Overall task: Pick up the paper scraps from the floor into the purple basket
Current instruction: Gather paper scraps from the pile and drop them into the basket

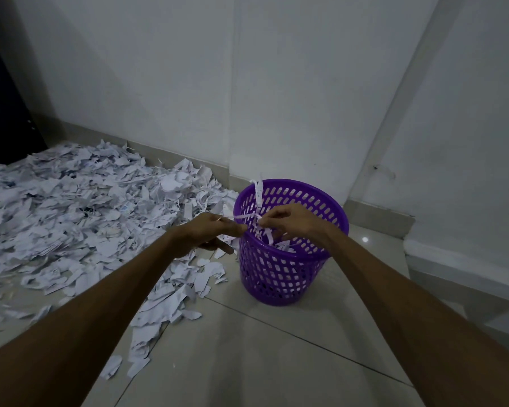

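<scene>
Paper strip (244, 216) stretched over purple basket (279, 277), pinched by both hands' grip.

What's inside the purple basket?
White paper scraps lie inside the basket, with strips sticking up. The right hand covers some, and the bottom is hidden.

You are looking at a purple basket (279, 268) with a lattice of small oblong holes, and white paper scraps (80, 207) showing faint bluish print. The floor (247, 356) is showing pale grey tiles with dark seams, and the wall (165, 83) is looking plain white.
</scene>
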